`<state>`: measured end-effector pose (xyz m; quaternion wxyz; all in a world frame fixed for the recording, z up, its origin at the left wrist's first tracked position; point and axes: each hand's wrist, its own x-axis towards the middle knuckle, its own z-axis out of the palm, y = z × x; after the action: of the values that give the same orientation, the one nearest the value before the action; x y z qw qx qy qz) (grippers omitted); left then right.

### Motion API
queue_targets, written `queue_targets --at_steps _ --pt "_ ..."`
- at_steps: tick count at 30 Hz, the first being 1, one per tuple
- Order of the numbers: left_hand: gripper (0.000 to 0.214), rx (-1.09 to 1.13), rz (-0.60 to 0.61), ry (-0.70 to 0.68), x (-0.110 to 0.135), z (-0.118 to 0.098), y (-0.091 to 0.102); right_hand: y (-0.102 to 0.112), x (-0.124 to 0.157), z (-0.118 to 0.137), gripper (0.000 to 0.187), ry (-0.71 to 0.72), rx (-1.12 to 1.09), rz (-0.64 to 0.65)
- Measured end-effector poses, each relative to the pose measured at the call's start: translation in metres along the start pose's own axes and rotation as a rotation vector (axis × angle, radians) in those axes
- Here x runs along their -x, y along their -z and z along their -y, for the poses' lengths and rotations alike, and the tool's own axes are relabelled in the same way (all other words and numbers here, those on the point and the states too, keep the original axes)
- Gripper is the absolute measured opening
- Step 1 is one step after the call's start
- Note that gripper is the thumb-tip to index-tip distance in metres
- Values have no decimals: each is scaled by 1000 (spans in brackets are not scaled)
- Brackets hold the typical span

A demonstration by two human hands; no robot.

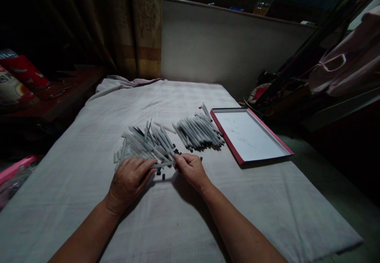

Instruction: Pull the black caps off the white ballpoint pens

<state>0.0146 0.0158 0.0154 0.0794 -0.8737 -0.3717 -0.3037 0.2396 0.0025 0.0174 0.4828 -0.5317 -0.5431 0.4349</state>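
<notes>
Between my two hands a translucent pen [162, 164] lies almost level, just above the cloth. My left hand [128, 180] is closed round its left end. The fingertips of my right hand [190, 168] pinch the other end, and whatever small part they cover is hidden. Behind the hands spreads a loose heap of clear pen barrels and parts [142, 142], with thin dark refills among them. Small black pen parts [163, 176] are scattered near my fingers. A neater row of pens [198, 132] with dark ends rests to the right of the heap.
A shallow box lid [252, 134] with red sides and a white inside lies right of the pens. A pale checked cloth [184, 223] covers the table. At left, a dark side table [71, 85] bears packages; a curtain [145, 29] hangs behind.
</notes>
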Motion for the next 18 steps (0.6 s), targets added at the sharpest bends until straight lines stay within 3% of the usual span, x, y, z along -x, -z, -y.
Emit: queue_targets --at_steps 5,9,12,15,18 --pt "31 -45 -19 -47 -3 7 4 5 -4 2 62 -41 -47 4" --pt "37 0 57 -80 -6 12 11 4 -3 3 57 -35 -70 31" --pt "43 125 99 43 0 22 18 15 -6 3 48 4 -83 -33" --pt "46 228 34 330 6 34 22 33 -13 0 34 44 -135 -277" --pt "37 210 -44 376 4 37 19 40 -17 -6 30 74 -148 -338"
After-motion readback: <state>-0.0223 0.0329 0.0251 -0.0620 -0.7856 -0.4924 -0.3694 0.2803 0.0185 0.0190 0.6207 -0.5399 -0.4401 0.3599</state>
